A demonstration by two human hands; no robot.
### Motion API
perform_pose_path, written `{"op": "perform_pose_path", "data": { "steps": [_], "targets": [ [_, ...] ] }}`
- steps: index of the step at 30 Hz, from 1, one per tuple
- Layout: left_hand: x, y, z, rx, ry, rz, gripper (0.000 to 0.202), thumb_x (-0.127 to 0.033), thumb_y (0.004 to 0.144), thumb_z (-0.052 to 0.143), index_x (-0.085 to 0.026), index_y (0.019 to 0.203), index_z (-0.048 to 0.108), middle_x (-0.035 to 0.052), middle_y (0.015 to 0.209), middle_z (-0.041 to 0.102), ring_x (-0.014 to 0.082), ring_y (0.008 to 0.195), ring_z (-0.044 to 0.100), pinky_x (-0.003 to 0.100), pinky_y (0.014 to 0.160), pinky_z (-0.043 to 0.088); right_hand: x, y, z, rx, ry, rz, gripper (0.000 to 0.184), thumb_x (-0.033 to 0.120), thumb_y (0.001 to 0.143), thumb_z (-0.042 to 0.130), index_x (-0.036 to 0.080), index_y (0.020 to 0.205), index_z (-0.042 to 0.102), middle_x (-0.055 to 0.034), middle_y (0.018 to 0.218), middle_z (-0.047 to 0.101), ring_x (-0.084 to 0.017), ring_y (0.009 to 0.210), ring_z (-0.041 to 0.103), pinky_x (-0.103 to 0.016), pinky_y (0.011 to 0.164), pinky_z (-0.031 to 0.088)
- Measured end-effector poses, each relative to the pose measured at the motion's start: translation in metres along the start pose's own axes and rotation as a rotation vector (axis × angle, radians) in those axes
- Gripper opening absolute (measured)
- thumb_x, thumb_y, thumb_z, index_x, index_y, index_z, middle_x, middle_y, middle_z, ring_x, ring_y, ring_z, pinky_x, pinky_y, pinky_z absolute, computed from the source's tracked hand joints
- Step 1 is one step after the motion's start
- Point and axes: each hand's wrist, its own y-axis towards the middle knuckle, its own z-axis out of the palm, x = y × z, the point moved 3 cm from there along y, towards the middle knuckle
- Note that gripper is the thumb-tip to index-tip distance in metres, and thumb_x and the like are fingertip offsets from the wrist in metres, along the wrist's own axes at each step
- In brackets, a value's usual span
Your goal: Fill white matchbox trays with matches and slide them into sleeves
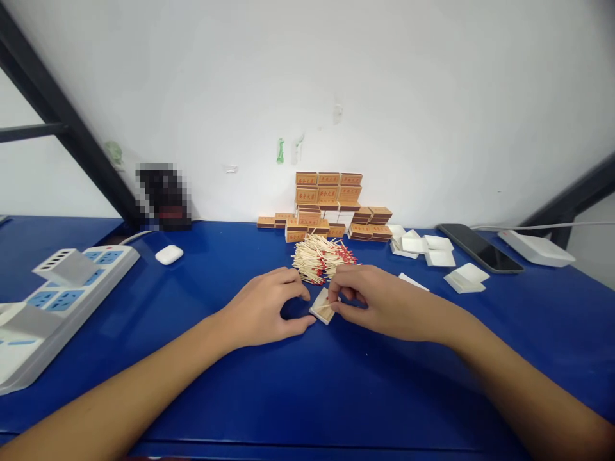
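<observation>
A small white matchbox tray with matches in it lies on the blue table between my hands. My left hand rests curled beside it, thumb and fingertips touching the tray's left edge. My right hand is closed in a pinch over the tray's right side, fingertips on the matches. Just behind lies a loose pile of red-tipped matches. Against the wall stands a stack of orange matchboxes.
Several empty white trays lie right of the pile. A dark phone and a white box sit at the far right. A white power strip, an earbud case and a dark blurred object are on the left.
</observation>
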Motion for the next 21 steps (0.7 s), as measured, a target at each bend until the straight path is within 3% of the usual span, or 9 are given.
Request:
{"op": "perform_pose_path", "data": {
  "steps": [10, 17, 21],
  "targets": [
    [-0.009, 0.001, 0.002, -0.06, 0.002, -0.019, 0.049, -0.061, 0.079, 0.08, -0.02, 0.105, 0.071, 0.0044, 0.096, 0.066, 0.0232, 0.089, 0.061, 0.038, 0.079, 0.05, 0.006, 0.003, 0.01, 0.009, 0.033, -0.015, 0.008, 0.018, 0.092, 0.059, 0.02, 0.086, 0.064, -0.0019, 0.085, 0.067, -0.016, 0.074, 0.055, -0.03, 0.066, 0.038],
    [-0.016, 0.001, 0.008, -0.051, -0.03, -0.022, 0.037, -0.051, 0.081, 0.081, -0.021, 0.101, 0.073, 0.0047, 0.095, 0.065, 0.0229, 0.089, 0.06, 0.04, 0.084, 0.049, 0.01, 0.002, 0.013, 0.032, 0.052, -0.058, 0.014, 0.017, 0.095, 0.059, 0.02, 0.082, 0.057, -0.0011, 0.087, 0.065, -0.014, 0.074, 0.055, -0.029, 0.066, 0.039],
    [-0.016, 0.002, 0.008, -0.024, -0.033, -0.006, 0.028, -0.038, 0.084, 0.075, -0.022, 0.107, 0.074, 0.0061, 0.101, 0.065, 0.0237, 0.094, 0.06, 0.042, 0.089, 0.05, 0.006, 0.002, 0.011, 0.022, 0.042, -0.077, 0.013, 0.014, 0.099, 0.054, 0.02, 0.089, 0.062, -0.0032, 0.096, 0.068, -0.015, 0.08, 0.058, -0.029, 0.071, 0.041]
  ]
}}
